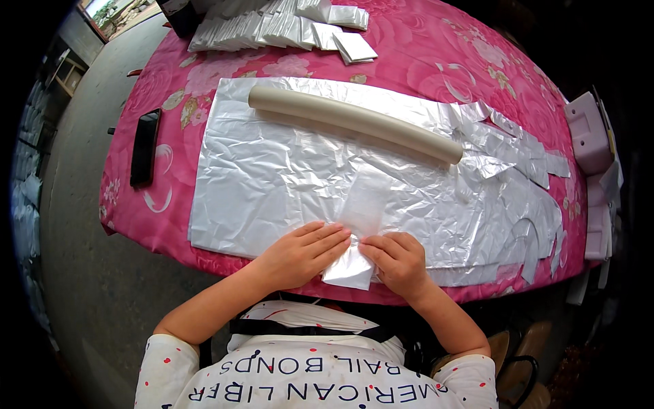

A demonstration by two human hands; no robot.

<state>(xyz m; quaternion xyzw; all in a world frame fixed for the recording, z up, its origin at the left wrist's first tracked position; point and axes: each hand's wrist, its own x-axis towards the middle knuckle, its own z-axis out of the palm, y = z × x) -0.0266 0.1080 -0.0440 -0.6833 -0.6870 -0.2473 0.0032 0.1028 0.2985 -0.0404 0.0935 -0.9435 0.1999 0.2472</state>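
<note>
A narrow strip of folded white plastic film (352,262) lies at the near edge of the table, running from front to back. My left hand (303,253) rests beside its left edge, fingers stretched out together with the tips touching the film. On the other side my right hand (398,260) has its fingers bent, with thumb and forefinger closed at the strip's right edge. Under the strip spreads a stack of large, crinkled white plastic sheets (238,170), like flattened bags. Across these lies a long beige tube (354,123), behind both hands.
Rows of small folded white plastic packets (272,31) stand at the table's far edge, beside a dark container (178,17). A black phone (145,148) lies at the left on the pink flowered tablecloth (180,126). Pale pink plastic bins (589,136) border the right edge.
</note>
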